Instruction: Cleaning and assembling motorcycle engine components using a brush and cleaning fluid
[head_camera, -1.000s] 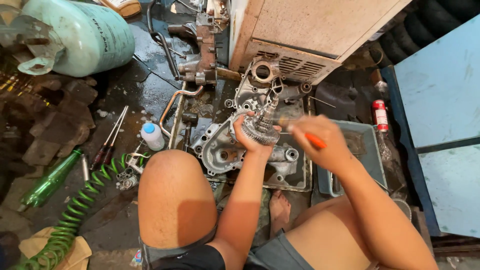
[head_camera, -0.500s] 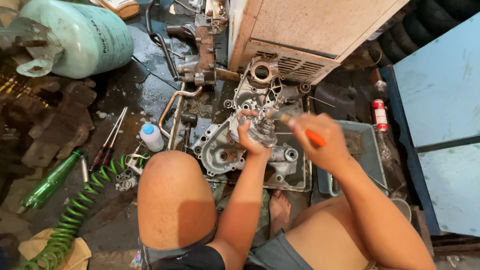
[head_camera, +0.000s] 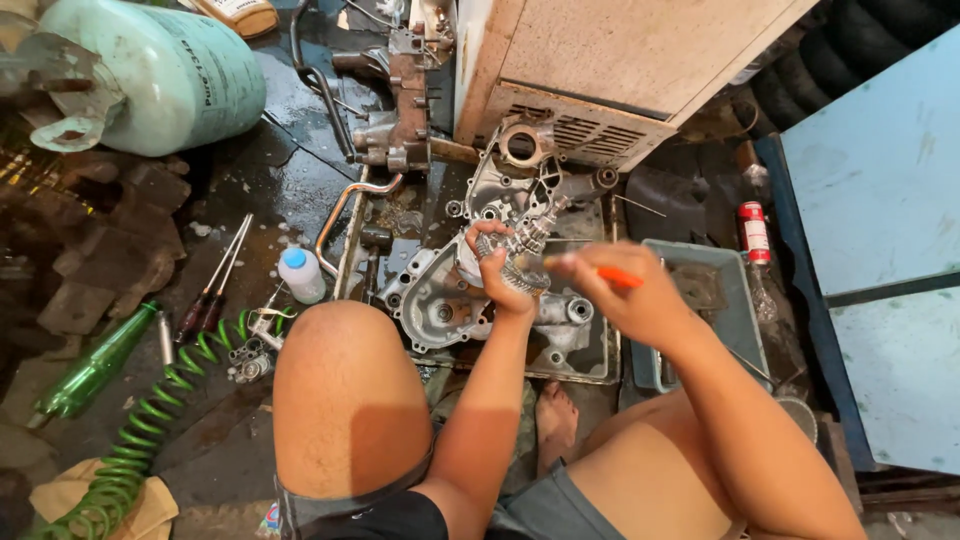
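My left hand (head_camera: 497, 275) grips a metal gear cluster on a shaft (head_camera: 520, 250) and holds it up over an aluminium engine case half (head_camera: 432, 300) that lies in a shallow metal tray (head_camera: 592, 372). Just to the right of the gears, my right hand (head_camera: 630, 300) holds an orange-handled tool (head_camera: 618, 278), whose tip points left at the gears. A second case half (head_camera: 500, 185) lies further back. My bare knees frame the bottom of the view.
A pale green gas cylinder (head_camera: 165, 75) lies top left. On the wet floor to the left are screwdrivers (head_camera: 210, 285), a small white bottle (head_camera: 300, 275), a green coiled hose (head_camera: 150, 430) and a green glass bottle (head_camera: 90, 365). A grey tray (head_camera: 725, 300) and a red can (head_camera: 752, 232) sit right.
My left hand has lifted the gear cluster slightly and turned it. My right hand with the orange tool stays close beside it, tip toward the gears.
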